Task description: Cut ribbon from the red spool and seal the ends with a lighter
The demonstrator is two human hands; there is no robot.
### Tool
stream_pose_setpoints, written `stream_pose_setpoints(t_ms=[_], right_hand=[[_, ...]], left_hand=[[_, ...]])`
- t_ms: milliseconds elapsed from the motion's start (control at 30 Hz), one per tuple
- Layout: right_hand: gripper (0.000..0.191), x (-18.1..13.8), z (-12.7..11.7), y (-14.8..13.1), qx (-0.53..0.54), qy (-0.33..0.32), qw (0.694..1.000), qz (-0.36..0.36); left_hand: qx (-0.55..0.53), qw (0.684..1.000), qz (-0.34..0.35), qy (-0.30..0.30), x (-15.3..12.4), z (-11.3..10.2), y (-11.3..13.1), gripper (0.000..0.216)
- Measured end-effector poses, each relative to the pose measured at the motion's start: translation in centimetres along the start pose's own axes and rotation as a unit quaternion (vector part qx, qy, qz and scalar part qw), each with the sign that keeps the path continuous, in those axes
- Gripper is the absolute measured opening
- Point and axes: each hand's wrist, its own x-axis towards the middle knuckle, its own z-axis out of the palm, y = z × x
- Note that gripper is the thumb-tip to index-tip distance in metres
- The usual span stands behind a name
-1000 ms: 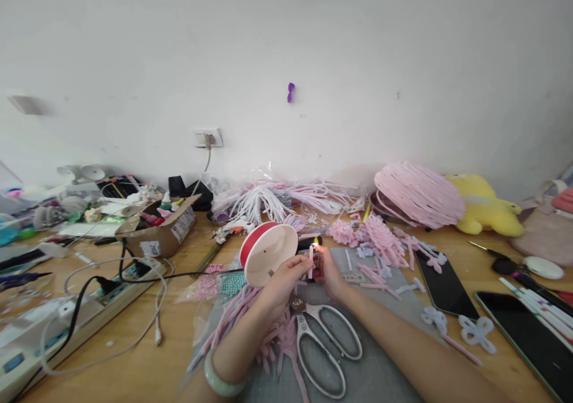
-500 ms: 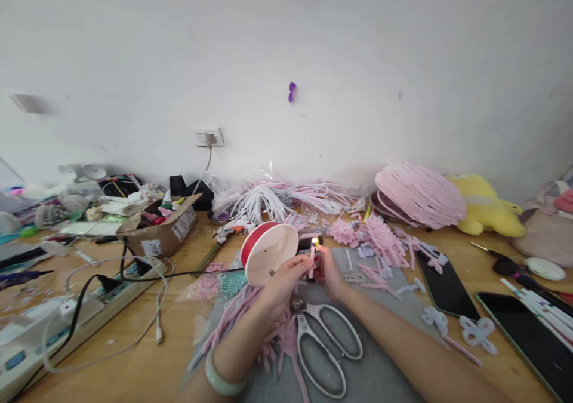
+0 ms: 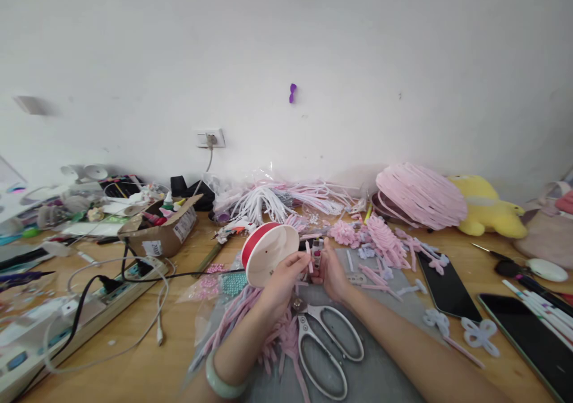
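Between the fingertips of my left hand [image 3: 284,276] is a short pale pink strip [image 3: 309,258], held upright. My right hand [image 3: 335,273] is wrapped around a lighter [image 3: 317,251] right beside the strip, and no flame shows on it. A spool of red ribbon [image 3: 271,254] with white sides stands just behind my left hand. Below my hands, large scissors [image 3: 329,349] with white handles lie on a grey mat [image 3: 380,343]. Pink and lilac chenille stems [image 3: 233,322] lie under my left forearm, partly hidden by it.
At left are a power strip [image 3: 85,325] with cables and an open cardboard box [image 3: 165,236]. White chenille stems [image 3: 259,203] lie at the back. On the right are a pink coiled bundle [image 3: 421,194], a yellow plush toy [image 3: 486,206] and two phones [image 3: 450,286].
The flame on the lighter has gone out. My right hand has turned slightly, with its fingers reaching higher beside the lighter. My left hand still pinches the strip, a little lower.
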Motion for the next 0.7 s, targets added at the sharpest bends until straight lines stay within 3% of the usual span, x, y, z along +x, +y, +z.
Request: stream_pose_setpoints(t_ms=[167,333,433,533,633,700], right_hand=[[0.030,-0.9,0.8,-0.1,0.022,-0.049,0.998,-0.032],[0.028,-1.4,1.6,-0.3,-0.010,-0.022,0.998,-0.051],[0.029,-1.2,1.5,-0.9,-0.019,0.004,0.998,-0.066],[0.029,-0.6,0.8,-1.6,-0.051,0.035,0.994,-0.093],[0.028,-0.1,-0.2,-2.3,-0.117,0.057,0.986,-0.106],[0.027,0.1,-0.7,-2.6,-0.167,0.051,0.979,-0.104]], left_hand=[[-0.055,0.998,0.009,0.043,0.2,-0.2,-0.1,0.031],[-0.069,0.993,0.018,0.094,0.4,-0.4,0.1,0.030],[-0.016,0.994,0.026,0.107,0.5,-0.6,-0.1,0.028],[0.123,0.990,0.040,0.050,0.4,-0.7,-0.2,0.030],[0.325,0.935,0.137,0.018,0.0,-0.8,0.3,0.032],[0.460,0.853,0.243,0.033,-0.4,-1.0,0.9,0.027]])
